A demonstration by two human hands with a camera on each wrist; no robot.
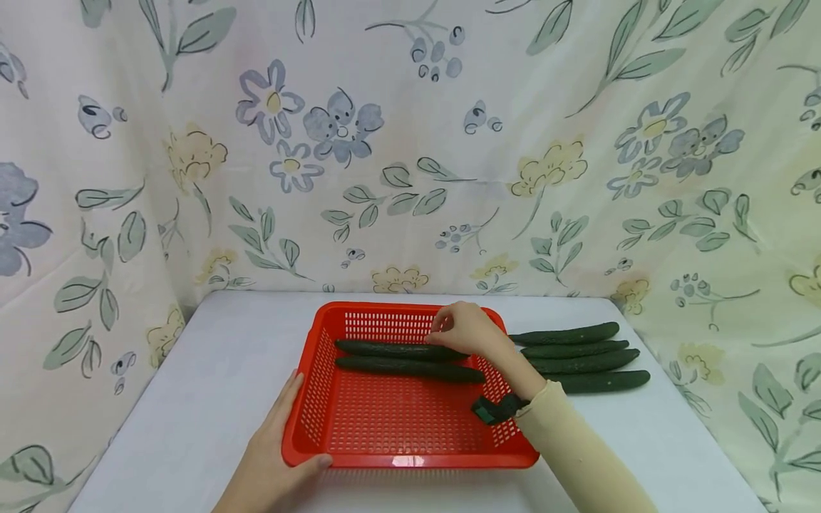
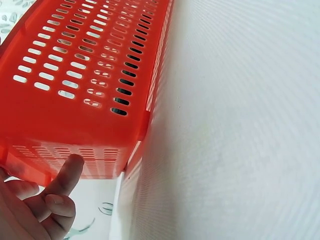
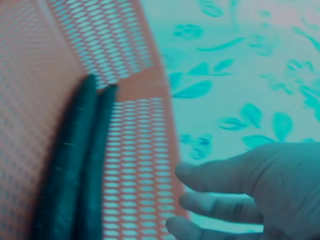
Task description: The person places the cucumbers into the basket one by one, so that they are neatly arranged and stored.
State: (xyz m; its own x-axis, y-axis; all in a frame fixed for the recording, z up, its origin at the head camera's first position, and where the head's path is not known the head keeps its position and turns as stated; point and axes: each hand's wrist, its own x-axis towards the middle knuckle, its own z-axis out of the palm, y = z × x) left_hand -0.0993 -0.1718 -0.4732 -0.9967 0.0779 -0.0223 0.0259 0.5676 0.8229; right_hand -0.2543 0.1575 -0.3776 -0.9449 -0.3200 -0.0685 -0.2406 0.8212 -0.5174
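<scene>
My right grip (image 1: 462, 328) hangs empty, fingers loosely parted, over the red plastic basket (image 1: 359, 459), where two cucumbers (image 1: 398, 366) lie side by side just below it, while my left grip (image 1: 272, 434) holds the basket's near left corner. Right of the right grip, four more cucumbers (image 1: 586, 364) lie on the table (image 1: 244, 370); I judge the step as loading, the next move calling for a rightward reach.
</scene>
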